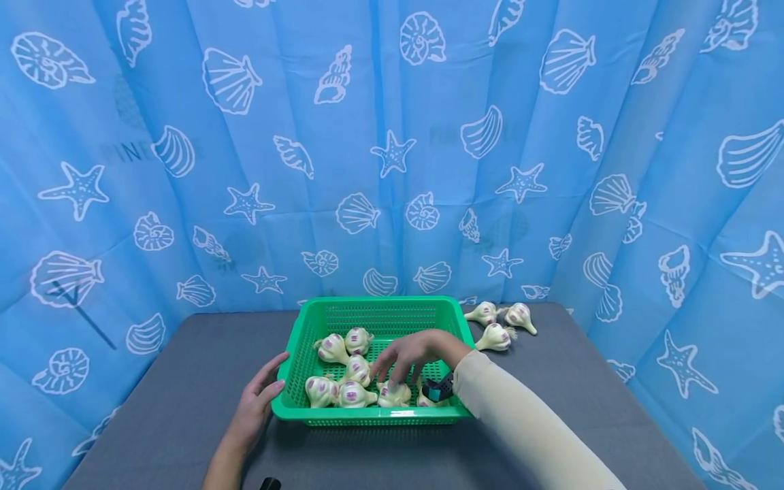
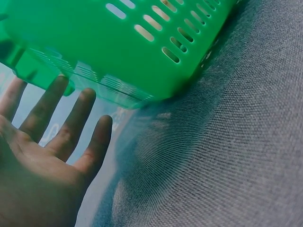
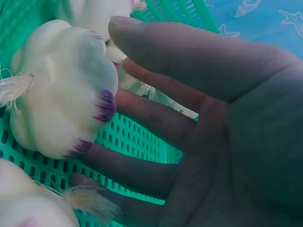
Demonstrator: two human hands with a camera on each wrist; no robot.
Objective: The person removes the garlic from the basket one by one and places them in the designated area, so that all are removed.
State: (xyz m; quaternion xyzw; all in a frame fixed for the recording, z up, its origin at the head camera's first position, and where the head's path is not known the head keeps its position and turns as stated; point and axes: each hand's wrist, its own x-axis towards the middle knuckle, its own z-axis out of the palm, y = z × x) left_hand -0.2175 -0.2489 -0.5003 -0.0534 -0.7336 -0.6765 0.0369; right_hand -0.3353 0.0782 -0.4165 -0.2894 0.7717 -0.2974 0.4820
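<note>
A green plastic basket [image 1: 369,414] holds several white garlic bulbs with purple marks, mostly along its left and near sides. My right hand [image 1: 412,355] reaches down inside it, fingers slightly bent and spread. Below those fingers sits one garlic bulb [image 1: 394,395]. In the right wrist view, a large garlic bulb [image 3: 64,90] is right at the fingertips, with the thumb above and the fingers not wrapped round it. At the basket's left rim is my left hand [image 1: 256,403]; its fingers [image 2: 75,118] are straight and spread, tips beside the green rim.
Three garlic bulbs [image 1: 496,337] lie on the grey cloth-covered table [image 1: 233,340], just right of the basket's far corner. A blue curtain [image 1: 392,170] with white shell prints hangs behind and at both sides. A small black object [image 1: 270,483] shows at the near edge.
</note>
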